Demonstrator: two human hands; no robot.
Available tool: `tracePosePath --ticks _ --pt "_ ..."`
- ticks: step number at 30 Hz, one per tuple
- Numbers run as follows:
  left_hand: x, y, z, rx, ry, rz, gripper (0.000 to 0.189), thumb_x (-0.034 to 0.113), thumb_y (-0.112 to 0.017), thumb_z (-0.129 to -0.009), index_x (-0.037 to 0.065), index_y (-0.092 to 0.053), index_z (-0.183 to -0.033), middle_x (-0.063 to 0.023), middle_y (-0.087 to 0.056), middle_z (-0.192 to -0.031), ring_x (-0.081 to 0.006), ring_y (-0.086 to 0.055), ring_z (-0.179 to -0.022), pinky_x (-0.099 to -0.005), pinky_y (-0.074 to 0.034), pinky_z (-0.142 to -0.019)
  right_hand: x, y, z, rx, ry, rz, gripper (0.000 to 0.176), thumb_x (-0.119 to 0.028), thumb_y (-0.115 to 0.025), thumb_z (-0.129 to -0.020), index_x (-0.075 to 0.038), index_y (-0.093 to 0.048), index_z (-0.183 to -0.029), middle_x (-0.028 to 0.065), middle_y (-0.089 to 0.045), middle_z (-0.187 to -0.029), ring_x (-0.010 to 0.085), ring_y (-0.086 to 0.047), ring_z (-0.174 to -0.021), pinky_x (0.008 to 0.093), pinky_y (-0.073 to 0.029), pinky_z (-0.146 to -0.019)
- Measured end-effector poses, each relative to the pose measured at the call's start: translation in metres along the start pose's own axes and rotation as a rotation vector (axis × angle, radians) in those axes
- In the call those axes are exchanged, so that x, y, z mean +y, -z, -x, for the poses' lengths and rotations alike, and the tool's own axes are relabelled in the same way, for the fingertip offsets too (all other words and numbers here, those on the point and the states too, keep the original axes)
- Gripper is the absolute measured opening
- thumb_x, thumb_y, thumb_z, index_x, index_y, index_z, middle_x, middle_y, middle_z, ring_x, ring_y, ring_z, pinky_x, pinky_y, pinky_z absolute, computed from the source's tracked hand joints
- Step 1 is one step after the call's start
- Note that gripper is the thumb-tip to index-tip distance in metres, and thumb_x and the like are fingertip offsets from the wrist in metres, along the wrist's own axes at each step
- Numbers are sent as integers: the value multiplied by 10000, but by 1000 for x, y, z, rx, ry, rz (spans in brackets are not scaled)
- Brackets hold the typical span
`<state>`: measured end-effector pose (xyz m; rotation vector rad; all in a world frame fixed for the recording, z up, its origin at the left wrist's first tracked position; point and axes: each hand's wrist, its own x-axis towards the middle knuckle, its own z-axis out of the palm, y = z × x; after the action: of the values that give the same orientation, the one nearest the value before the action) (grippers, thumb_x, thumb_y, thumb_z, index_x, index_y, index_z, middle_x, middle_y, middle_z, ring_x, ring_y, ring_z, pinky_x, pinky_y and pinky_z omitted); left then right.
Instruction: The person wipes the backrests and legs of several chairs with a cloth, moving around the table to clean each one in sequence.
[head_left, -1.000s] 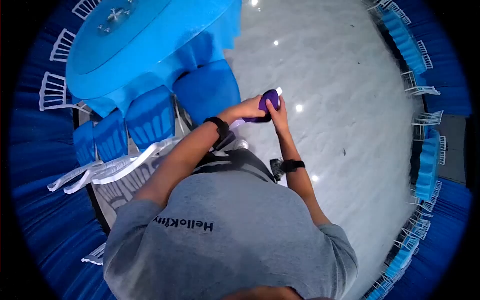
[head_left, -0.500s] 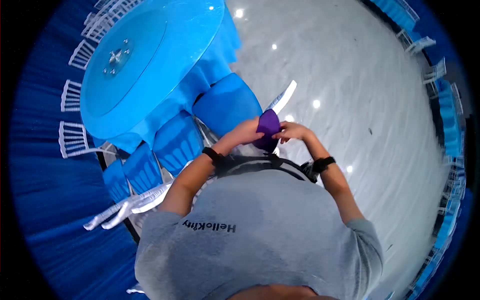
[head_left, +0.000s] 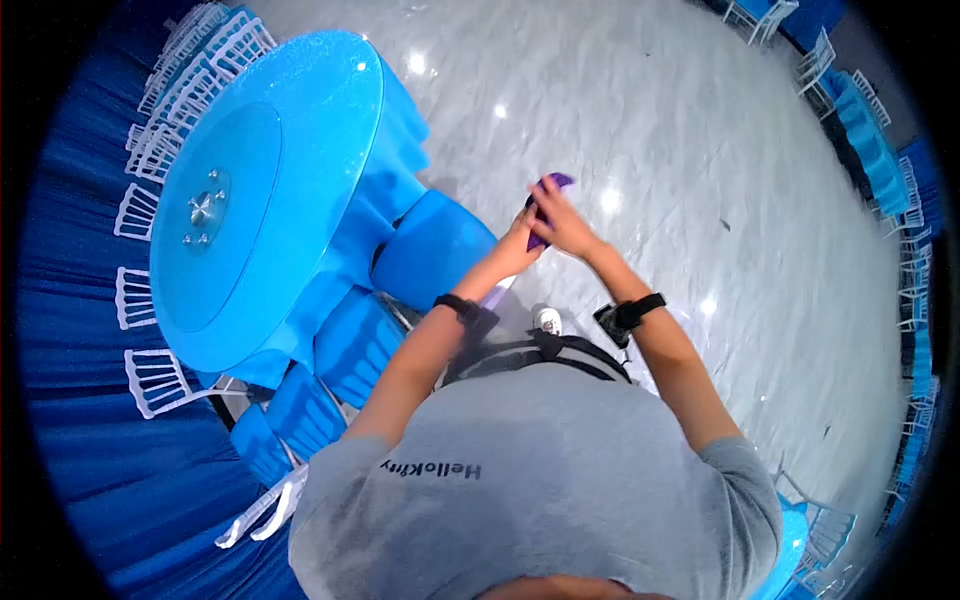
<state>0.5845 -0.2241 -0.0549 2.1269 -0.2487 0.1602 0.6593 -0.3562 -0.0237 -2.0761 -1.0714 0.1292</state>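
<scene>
A small folded purple cloth (head_left: 562,181) is held in front of my body, mostly covered by my fingers. My left hand (head_left: 517,248) grips it from the left and below. Over the top lies my right hand (head_left: 565,226), its fingers closed across the cloth and overlapping the left hand. The nearest chair seat (head_left: 430,250), blue and padded, is just left of the hands, apart from them.
To the left stands a round table (head_left: 330,120) with a blue cloth and a glass turntable (head_left: 255,150). White-framed chairs (head_left: 155,385) surround it. Pale glossy floor (head_left: 680,150) spreads ahead and right. More tables (head_left: 862,130) line the far right.
Both hands have moved forward, away from my body, with the purple cloth. My right hand has gone from its edge to over it. The table and chairs sit lower and further left in view.
</scene>
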Motion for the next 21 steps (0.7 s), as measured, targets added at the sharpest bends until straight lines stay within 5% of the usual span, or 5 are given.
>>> tracePosePath --ticks 9,13,15,17,21 --pt "2 10 9 -184 272 505 417 63 -589 -716 -20 -444 -1097 -88 -524 -1027 -141 -480 -956 -296 -420 -789 6 -54 -11 234 -124 -36 840 -241 -679 -606 -6 -257 -1293 294 -145 -1348 508 -75 -1235 507 -167 -1008" --pt "-10 6 -1 -243 289 386 292 69 -579 -699 2 -520 -976 -29 -564 -872 -105 -507 -808 -269 -431 -687 24 -69 -33 442 -525 -324 1032 -161 -728 -523 49 -91 -1307 293 -312 -1229 372 -350 -1152 450 -328 -934" --pt "-14 5 3 -256 424 553 241 74 -560 -693 17 -523 -925 2 -538 -834 -82 -488 -760 -240 -412 -633 34 -71 -42 488 -930 -766 698 -146 -687 -617 47 -315 -1176 200 -488 -1011 286 -555 -837 415 -473 -719" --pt "-17 4 3 -278 483 517 296 86 -553 -692 12 -520 -977 7 -531 -844 -81 -481 -776 -236 -407 -654 25 -50 -33 211 -832 -1208 324 -109 -622 -682 34 -473 -932 114 -541 -755 230 -560 -675 365 -488 -568" --pt "-19 0 2 -243 400 526 457 103 -535 -701 30 -449 -1144 -25 -525 -947 -99 -472 -850 -253 -402 -723 20 -50 -37 230 -854 -1198 261 -85 -574 -709 19 -470 -926 114 -532 -755 233 -555 -637 359 -479 -562"
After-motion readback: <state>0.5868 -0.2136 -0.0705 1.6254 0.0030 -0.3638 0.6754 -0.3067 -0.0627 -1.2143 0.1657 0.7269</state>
